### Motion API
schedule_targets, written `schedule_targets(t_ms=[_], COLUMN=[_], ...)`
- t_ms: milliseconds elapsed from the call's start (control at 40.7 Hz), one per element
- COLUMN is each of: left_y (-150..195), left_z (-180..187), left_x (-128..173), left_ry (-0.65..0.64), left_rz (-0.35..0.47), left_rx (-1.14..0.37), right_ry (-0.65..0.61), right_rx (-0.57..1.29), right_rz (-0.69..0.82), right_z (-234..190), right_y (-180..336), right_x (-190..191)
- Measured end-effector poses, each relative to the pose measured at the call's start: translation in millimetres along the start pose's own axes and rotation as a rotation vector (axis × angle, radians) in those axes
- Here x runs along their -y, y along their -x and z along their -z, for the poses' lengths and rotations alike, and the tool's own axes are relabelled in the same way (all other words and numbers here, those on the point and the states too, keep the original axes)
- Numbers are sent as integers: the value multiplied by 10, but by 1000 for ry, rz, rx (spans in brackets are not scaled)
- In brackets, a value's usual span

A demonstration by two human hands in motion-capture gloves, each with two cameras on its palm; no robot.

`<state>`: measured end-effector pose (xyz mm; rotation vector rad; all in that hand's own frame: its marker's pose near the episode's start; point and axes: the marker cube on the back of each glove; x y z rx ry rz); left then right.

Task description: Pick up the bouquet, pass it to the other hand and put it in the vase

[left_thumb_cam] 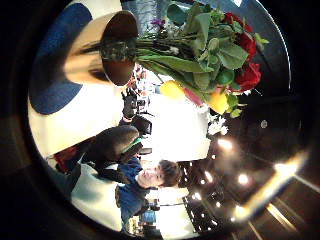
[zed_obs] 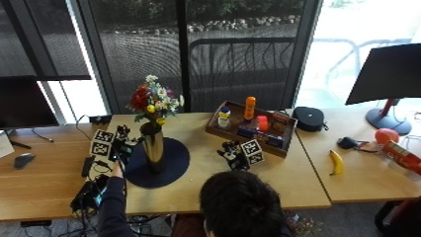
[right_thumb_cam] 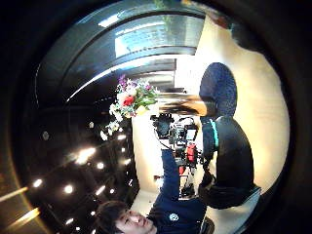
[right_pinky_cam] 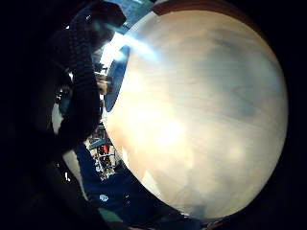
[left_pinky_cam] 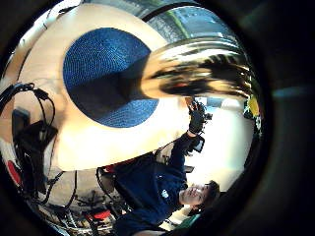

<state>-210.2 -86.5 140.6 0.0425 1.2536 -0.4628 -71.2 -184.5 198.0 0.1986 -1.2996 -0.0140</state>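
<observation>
The bouquet (zed_obs: 152, 101) of red, yellow and white flowers stands upright in the gold vase (zed_obs: 154, 148), which sits on a round blue mat (zed_obs: 172, 170). My left hand (zed_obs: 122, 143) hovers just left of the vase, apart from it and holding nothing. The left palm views show the vase (left_pinky_cam: 197, 73) close by and the stems (left_thumb_cam: 210, 50) inside its mouth. My right hand (zed_obs: 230, 157) rests on the table right of the mat, fingers relaxed and empty. From the right thumb side view, the left hand (right_thumb_cam: 163, 126) is beside the vase (right_thumb_cam: 180, 104).
A wooden tray (zed_obs: 279, 145) with bottles and small items stands behind the right hand. A banana (zed_obs: 336, 162), a black pouch (zed_obs: 309, 118) and a monitor (zed_obs: 388, 74) are farther right. Black gear with cables (zed_obs: 89, 195) lies at the table's left front.
</observation>
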Motion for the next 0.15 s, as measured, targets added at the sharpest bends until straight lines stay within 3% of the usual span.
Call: schedule_targets(t_ms=[147], left_y=[-51], left_z=[0], left_x=[-84], left_ry=[-5], left_rz=[-19], left_rx=[-41], right_ry=[-15], right_rx=[-36], right_rz=[-8], right_z=[-73], right_y=[-214], right_x=[25])
